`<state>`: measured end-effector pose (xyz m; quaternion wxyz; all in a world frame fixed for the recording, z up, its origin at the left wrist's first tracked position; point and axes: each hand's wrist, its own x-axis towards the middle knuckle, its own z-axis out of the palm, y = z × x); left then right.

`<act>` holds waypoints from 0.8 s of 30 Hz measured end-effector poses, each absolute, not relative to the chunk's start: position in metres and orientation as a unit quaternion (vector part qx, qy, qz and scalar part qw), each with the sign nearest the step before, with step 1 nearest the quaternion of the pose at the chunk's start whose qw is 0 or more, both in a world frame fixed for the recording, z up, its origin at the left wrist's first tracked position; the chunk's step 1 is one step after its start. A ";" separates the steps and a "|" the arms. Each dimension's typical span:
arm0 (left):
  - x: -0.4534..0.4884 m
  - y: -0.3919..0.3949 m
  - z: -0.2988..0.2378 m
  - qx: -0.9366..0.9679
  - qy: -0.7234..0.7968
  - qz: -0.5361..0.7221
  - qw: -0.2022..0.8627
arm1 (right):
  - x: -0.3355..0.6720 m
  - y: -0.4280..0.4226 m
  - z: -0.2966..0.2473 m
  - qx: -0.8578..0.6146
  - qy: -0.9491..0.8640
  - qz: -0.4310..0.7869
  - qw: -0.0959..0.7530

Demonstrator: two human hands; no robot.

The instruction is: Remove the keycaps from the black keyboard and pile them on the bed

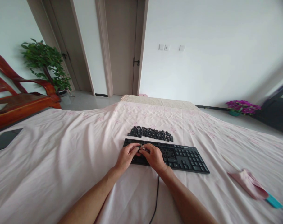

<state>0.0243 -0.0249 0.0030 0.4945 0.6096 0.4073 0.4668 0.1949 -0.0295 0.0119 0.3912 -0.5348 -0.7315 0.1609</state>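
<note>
A black keyboard (190,157) lies on the pink cloth, with some keycaps off in its left and middle part. Over its left part, my left hand (128,155) and my right hand (154,155) meet at the fingertips. My right thumb and fingers pinch a thin shiny wire tool (142,147) that looks like a wire keycap puller. The left fingers are closed against it, around something small that is mostly hidden. Just beyond the keyboard, loose black keycaps (150,133) are laid out in rows.
A pink cloth (248,183) wraps a blue-handled brush (274,200) on the right. A dark flat tablet or phone (6,139) lies far left. The keyboard's cable (157,196) runs toward me between my forearms. A wooden chair (27,93) stands at the left.
</note>
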 end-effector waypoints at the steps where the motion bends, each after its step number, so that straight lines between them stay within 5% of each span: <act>1: 0.024 -0.025 0.003 0.611 0.395 0.465 0.505 | 0.195 -0.029 0.011 -0.539 -0.728 0.162 0.391; 24: 0.026 -0.027 0.001 0.635 0.439 0.447 0.451 | 0.197 -0.028 0.008 -0.453 -0.739 0.230 0.442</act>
